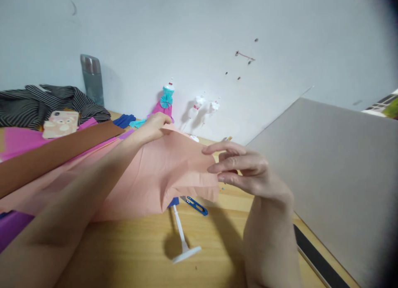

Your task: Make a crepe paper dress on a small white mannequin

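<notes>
A large sheet of thin peach paper stretches over the table from the left, its right end raised and slightly creased. My left hand pinches the sheet's upper edge. At the right end, my right hand has its fingers stretched and apart, the tips beside the paper's edge; whether they touch it I cannot tell. Below the paper, a white stand with a flat base lies tilted on the wood, its blue top partly covered. Next to it is a blue craft knife, also partly hidden.
Brown paper, a phone, striped cloth and a grey bottle are on the left. A doll-like figure in turquoise and pink stands by the wall, near white figures. A grey panel rises at right.
</notes>
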### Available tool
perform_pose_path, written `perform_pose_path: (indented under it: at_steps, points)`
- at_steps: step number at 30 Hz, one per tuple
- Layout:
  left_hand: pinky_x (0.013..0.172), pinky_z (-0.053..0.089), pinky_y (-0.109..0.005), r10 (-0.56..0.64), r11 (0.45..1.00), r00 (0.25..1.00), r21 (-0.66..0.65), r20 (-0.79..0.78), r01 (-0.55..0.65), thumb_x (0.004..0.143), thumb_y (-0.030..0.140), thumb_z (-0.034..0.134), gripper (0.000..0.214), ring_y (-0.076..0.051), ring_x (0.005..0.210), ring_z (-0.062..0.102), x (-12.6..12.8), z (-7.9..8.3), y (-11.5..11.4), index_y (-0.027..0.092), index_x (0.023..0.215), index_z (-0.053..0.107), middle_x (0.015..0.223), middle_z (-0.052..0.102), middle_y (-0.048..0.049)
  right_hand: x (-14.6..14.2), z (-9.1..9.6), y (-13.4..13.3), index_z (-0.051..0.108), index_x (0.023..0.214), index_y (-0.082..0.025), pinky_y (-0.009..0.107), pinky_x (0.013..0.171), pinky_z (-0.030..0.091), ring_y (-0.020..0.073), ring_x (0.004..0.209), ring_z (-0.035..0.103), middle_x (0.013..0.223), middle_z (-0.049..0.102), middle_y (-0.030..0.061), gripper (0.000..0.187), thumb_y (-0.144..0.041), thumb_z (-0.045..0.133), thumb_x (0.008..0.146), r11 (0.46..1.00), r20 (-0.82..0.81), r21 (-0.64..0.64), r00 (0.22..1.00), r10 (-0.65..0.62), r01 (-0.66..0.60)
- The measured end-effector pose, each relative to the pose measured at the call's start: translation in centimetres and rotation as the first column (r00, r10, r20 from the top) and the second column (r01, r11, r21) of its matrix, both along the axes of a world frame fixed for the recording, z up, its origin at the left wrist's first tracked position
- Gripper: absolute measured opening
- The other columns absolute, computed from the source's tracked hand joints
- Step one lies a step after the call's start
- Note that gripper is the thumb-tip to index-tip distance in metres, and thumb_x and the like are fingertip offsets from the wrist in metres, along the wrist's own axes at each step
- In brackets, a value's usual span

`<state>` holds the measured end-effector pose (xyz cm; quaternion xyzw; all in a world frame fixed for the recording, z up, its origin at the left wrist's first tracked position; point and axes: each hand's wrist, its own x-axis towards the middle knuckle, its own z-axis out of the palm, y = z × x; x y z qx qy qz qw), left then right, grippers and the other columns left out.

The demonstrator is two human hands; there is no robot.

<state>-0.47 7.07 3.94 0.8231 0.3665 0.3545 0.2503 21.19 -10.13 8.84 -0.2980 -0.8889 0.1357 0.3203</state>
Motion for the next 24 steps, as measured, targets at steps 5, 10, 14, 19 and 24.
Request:
perform_pose_path:
  at_steps: [5, 10, 14, 19, 24]
  points:
    - [0.052, 0.028, -0.027, 0.035, 0.999, 0.999, 0.016, 0.006, -0.035, 0.060, 0.014, 0.053, 0.007, -0.012, 0.055, 0.045, 0.1, 0.2, -0.3, 0.015, 0.054, 0.056, 0.053, 0.048, 0.0015, -0.4, 0.3, -0.9, 0.074, 0.089, -0.020, 0.026, 0.058, 0.054, 0.0162, 0.075, 0.068, 0.096, 0.071, 0.0100, 0.016, -0.013, 0.059, 0.087, 0.998, 0.010, -0.041, 0.999, 0.053, -0.053]
    - [0.055, 0.033, -0.027, 0.019, 0.999, 1.000, 0.037, 0.011, -0.020, 0.062, 0.012, 0.049, 0.011, -0.013, 0.058, 0.050, 0.2, 0.7, -0.5, 0.015, 0.058, 0.059, 0.057, 0.056, -0.0004, 0.9, -0.6, 0.4, 0.073, 0.089, -0.022, 0.031, 0.068, 0.056, 0.0202, 0.089, 0.068, 0.107, 0.072, 0.0094, 0.018, -0.019, 0.055, 0.089, 0.980, -0.002, -0.127, 0.988, -0.156, 0.155]
    - [0.058, 0.037, -0.026, 0.034, 0.999, 0.996, 0.031, 0.079, -0.036, 0.063, 0.015, 0.052, 0.010, -0.013, 0.061, 0.053, -0.5, 1.1, 0.1, 0.014, 0.061, 0.061, 0.061, 0.060, -0.0013, 2.2, -1.5, 2.2, 0.066, 0.113, -0.024, 0.040, 0.084, 0.053, 0.0261, 0.106, 0.062, 0.118, 0.065, 0.0111, 0.034, -0.037, 0.066, 0.082, 0.909, -0.089, -0.259, 0.929, -0.360, 0.328]
    - [0.055, 0.034, -0.026, 0.122, 0.991, 0.984, 0.038, 0.127, -0.127, 0.066, 0.018, 0.055, 0.010, -0.013, 0.060, 0.049, -1.7, 2.0, 0.1, 0.014, 0.059, 0.060, 0.059, 0.056, -0.0003, 0.6, -2.9, 3.9, 0.062, 0.113, -0.018, 0.038, 0.080, 0.052, 0.0274, 0.100, 0.062, 0.109, 0.067, 0.0106, 0.049, -0.046, 0.070, 0.074, 0.812, -0.086, -0.522, 0.932, -0.353, 0.260]
    - [0.054, 0.033, -0.026, 0.190, 0.976, 0.963, 0.074, 0.191, -0.207, 0.068, 0.018, 0.056, 0.011, -0.011, 0.058, 0.046, -2.3, 2.9, -0.5, 0.014, 0.058, 0.059, 0.056, 0.051, 0.0013, -1.0, -4.0, 4.6, 0.056, 0.065, -0.016, 0.028, 0.053, 0.039, 0.0137, 0.056, 0.050, 0.060, 0.056, 0.0001, 0.030, -0.044, 0.067, 0.068, 0.710, -0.175, -0.545, 0.768, -0.616, 0.446]
